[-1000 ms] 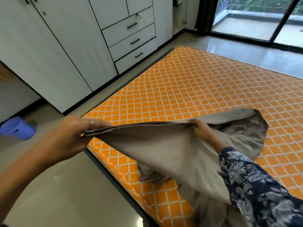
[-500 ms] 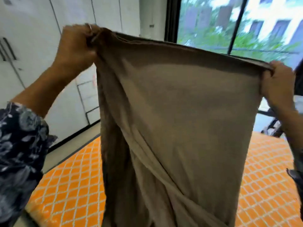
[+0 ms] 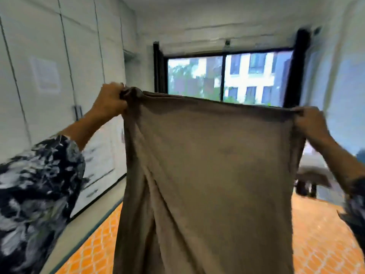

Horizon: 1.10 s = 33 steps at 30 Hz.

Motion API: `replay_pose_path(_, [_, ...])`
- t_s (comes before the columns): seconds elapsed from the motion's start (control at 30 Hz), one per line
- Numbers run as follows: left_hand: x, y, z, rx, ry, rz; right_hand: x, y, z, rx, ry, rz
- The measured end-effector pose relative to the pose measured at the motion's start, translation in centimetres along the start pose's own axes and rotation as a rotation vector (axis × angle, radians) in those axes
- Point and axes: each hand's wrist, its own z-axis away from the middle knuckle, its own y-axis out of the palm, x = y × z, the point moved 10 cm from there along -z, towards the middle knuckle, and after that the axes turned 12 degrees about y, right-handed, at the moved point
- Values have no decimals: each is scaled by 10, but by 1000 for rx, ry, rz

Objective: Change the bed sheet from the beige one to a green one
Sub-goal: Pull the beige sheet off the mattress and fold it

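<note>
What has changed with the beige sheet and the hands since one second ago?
Both hands, left and right, lifted the beige sheet from low over the orange mattress to head height, and it now hangs stretched between them. Nothing was let go: each hand grips the same top edge, and the mattress stays bare.

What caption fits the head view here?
Both hands, left and right, hold the beige sheet up by its top edge above the orange mattress.
</note>
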Motion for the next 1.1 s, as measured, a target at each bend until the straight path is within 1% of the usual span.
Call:
replay_pose_path(0.07, [15, -35, -36, -207, -49, 96, 50, -63, -23, -215, -64, -30])
replay_pose_path(0.1, [24, -45, -44, -307, -95, 190, 62, -81, -25, -283, -88, -21])
replay_pose_path(0.13, [34, -46, -45, -370, -171, 341, 65, -88, -21, -312, -93, 8])
replay_pose_path(0.17, [48, -36, -42, -396, -268, 531, 60, -79, -14, -266, -106, 64])
replay_pose_path(0.2, [57, -19, -33, -386, -370, 701, 47, -52, 0, -104, -99, 124])
replay_pose_path(0.23, [65, 3, -20, -340, -464, 804, 23, -18, 20, 103, -77, 201])
replay_pose_path(0.27, [70, 23, -7, -267, -521, 820, -5, 11, 41, 278, -50, 274])
replay_pose_path(0.3, [75, 39, 3, -194, -539, 769, -29, 23, 57, 353, -10, 331])
replay_pose_path(0.33, [73, 50, 12, -127, -538, 717, -43, 21, 66, 361, 24, 333])
replay_pose_path(0.37, [72, 56, 16, -89, -537, 686, -48, 9, 66, 314, 54, 328])
replay_pose_path(0.4, [68, 59, 14, -84, -531, 680, -47, -4, 59, 259, 56, 324])
replay_pose_path(0.47, [61, 57, 4, -143, -519, 714, -29, -28, 49, 192, 26, 309])
replay_pose_path(0.5, [55, 60, -1, -172, -534, 770, -22, -39, 46, 164, 25, 306])
replay_pose_path(0.6, [48, 84, 2, -236, -683, 996, -18, -50, 49, 58, 10, 268])
replay_pose_path(0.67, [48, 107, 21, -259, -823, 1088, -28, -37, 65, 105, 33, 274])
replay_pose_path(0.7, [50, 116, 31, -276, -872, 1062, -33, -29, 73, 140, 53, 283])
replay_pose_path(0.77, [45, 126, 51, -250, -882, 835, -40, -16, 93, 173, 70, 294])
replay_pose_path(0.8, [34, 128, 56, -182, -838, 690, -36, -11, 103, 180, 59, 284])
replay_pose_path(0.83, [10, 134, 59, -109, -754, 624, -33, -5, 114, 189, 53, 285])
replay_pose_path(0.87, [-16, 143, 59, -35, -651, 586, -26, 1, 123, 204, 36, 280])
replay_pose_path(0.93, [-91, 160, 62, 134, -404, 548, -8, 15, 143, 252, -13, 270])
replay_pose_path(0.97, [-129, 171, 65, 221, -277, 568, 1, 23, 150, 279, -35, 266])
replay_pose_path(1.03, [-207, 194, 85, 413, -73, 729, 13, 36, 164, 327, -65, 254])
replay_pose_path(1.07, [-238, 202, 97, 483, 20, 797, 15, 40, 169, 344, -66, 250])
replay_pose_path(1.1, [-264, 202, 108, 521, 141, 816, 14, 42, 173, 359, -60, 253])
